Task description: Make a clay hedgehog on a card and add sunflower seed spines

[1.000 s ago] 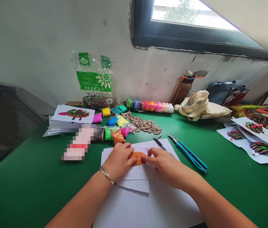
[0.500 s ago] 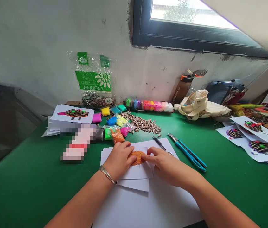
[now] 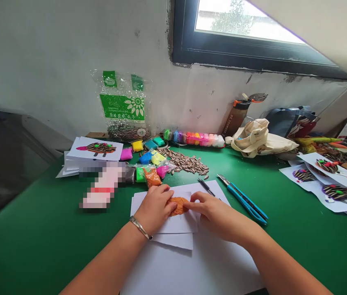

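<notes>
On the green table (image 3: 38,229), at lower centre, the left hand (image 3: 155,205) and right hand (image 3: 216,212), both unclenched, touch flattened orange clay (image 3: 179,206).

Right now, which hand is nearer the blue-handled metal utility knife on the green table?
Right. The right hand, touching the flat orange clay, is left of the knife and apart from it; the left hand, also on the clay, is farther left.
</notes>
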{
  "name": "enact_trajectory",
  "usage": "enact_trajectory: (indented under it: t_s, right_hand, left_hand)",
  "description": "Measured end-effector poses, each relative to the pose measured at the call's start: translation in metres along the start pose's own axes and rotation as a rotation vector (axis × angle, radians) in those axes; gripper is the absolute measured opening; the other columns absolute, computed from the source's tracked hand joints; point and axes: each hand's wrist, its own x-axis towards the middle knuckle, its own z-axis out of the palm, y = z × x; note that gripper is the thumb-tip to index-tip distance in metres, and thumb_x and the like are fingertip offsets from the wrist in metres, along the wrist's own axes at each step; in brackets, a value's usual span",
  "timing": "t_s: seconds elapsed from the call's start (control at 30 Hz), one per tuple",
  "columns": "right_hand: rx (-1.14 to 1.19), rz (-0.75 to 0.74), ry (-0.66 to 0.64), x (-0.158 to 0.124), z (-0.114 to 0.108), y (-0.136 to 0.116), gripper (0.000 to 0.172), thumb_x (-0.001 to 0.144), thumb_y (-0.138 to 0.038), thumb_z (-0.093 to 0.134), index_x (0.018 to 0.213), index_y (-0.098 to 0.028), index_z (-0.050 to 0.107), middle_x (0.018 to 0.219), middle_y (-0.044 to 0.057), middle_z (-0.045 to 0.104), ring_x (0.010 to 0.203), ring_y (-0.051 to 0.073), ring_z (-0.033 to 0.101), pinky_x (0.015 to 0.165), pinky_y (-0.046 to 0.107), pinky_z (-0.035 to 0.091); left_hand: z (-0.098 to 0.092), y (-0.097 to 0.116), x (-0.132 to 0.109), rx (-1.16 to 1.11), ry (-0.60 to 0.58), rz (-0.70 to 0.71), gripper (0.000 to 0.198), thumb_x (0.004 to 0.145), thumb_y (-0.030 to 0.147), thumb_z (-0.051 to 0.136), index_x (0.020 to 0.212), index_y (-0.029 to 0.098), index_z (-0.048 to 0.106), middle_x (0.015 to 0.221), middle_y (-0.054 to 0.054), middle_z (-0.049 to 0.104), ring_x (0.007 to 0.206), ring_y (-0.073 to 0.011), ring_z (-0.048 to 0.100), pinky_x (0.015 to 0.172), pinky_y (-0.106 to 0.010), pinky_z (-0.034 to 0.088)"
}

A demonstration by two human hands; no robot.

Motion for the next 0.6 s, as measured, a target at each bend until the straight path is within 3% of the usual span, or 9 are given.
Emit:
enact_trajectory:
  t_s: [0.13,0.43,0.6]
  right_hand:
    - [0.0,-0.005,0.004,0.0001,-0.0005,-0.0013,0.067,0.078,0.001,0.041,0.131,-0.038,0.049,0.111,0.003,0.053,0.094,0.015,0.054,0.082,0.025,0.041]
    - [-0.053,0.022,0.022,0.0031,0.0044,-0.004,0.058,0.081,-0.003,0.044,0.127,-0.037,0.053,0.109,0.003,0.053,0.09,0.015,0.053,0.079,0.025,0.04]
    - [-0.085,0.056,0.028,0.0065,0.008,-0.001,0.052,0.083,-0.006,0.046,0.126,-0.035,0.052,0.105,0.003,0.053,0.087,0.015,0.053,0.074,0.024,0.04]
  left_hand:
    - [-0.001,-0.0026,0.0006,-0.023,-0.011,0.01,0.023,0.089,0.031,0.051,0.101,0.021,0.068,0.115,-0.008,0.059,0.107,-0.0251,0.05,0.093,-0.038,0.042]
    - [0.0025,0.0014,-0.001,0.021,0.035,0.011,0.019,0.087,0.025,0.053,0.099,0.019,0.067,0.114,-0.008,0.059,0.105,-0.0245,0.051,0.093,-0.037,0.043]
    - [-0.0008,-0.0015,0.0,-0.03,-0.008,-0.004,0.021,0.089,0.027,0.05,0.097,0.02,0.069,0.114,-0.008,0.06,0.104,-0.0235,0.052,0.092,-0.036,0.043]
